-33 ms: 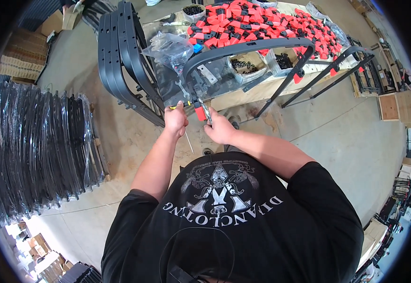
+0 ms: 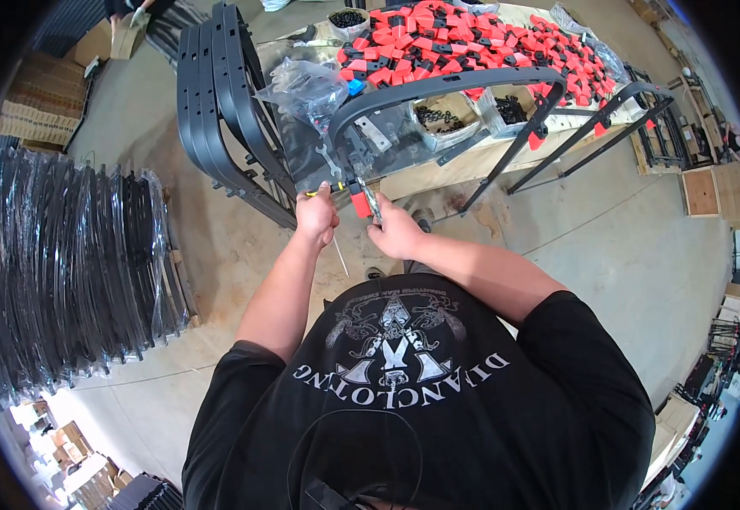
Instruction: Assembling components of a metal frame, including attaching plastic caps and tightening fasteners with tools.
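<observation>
My left hand (image 2: 317,214) is closed around a tool with a yellow-and-black handle (image 2: 336,186), its kind unclear. A thin pale rod (image 2: 342,257) shows below that hand; whether it belongs to the tool I cannot tell. My right hand (image 2: 397,231) grips a slim silvery metal tool (image 2: 373,202), partly covered by the fingers. Between the hands, a red-and-black plastic end piece (image 2: 360,202) sits at the near end of a curved black metal frame (image 2: 450,83). An open-ended wrench (image 2: 328,159) lies on the bench just beyond my left hand.
Red-and-black plastic pieces (image 2: 438,38) are heaped on the workbench, near boxes of small black parts (image 2: 448,119) and a clear plastic bag (image 2: 304,89). More curved frames (image 2: 204,102) stand at left. Plastic-wrapped black bars (image 2: 72,263) are stacked further left. Another person's hand (image 2: 140,17) shows far left.
</observation>
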`<control>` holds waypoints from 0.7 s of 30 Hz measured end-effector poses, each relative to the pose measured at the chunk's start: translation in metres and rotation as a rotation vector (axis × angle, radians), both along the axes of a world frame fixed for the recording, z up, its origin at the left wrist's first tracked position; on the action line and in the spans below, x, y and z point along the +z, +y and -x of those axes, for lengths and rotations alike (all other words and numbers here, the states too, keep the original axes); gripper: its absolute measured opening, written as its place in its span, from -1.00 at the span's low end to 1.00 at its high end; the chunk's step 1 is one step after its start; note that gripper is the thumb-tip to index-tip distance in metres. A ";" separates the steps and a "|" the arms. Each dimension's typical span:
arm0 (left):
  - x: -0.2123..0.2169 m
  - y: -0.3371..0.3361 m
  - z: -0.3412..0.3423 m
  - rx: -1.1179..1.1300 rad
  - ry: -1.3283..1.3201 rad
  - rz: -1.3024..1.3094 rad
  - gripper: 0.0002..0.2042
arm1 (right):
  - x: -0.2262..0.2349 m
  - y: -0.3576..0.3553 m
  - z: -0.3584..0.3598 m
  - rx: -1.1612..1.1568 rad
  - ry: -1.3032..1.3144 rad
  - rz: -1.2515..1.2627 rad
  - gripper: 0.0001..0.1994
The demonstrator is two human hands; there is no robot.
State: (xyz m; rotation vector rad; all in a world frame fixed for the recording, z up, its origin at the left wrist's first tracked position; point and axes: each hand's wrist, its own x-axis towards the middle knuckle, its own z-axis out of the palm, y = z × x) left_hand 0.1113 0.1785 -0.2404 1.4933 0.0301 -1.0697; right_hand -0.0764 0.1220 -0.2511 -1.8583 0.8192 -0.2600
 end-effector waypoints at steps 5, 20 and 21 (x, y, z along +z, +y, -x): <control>-0.002 0.000 -0.002 -0.008 0.023 -0.051 -0.77 | 0.003 0.001 0.002 0.023 0.027 0.012 -0.40; -0.008 0.010 -0.011 -0.029 0.154 0.110 -0.82 | 0.028 -0.032 0.112 -0.401 -0.097 -0.594 -0.81; -0.008 0.012 -0.009 -0.031 0.176 0.128 -0.82 | 0.027 -0.036 0.124 -0.421 -0.111 -0.664 -0.82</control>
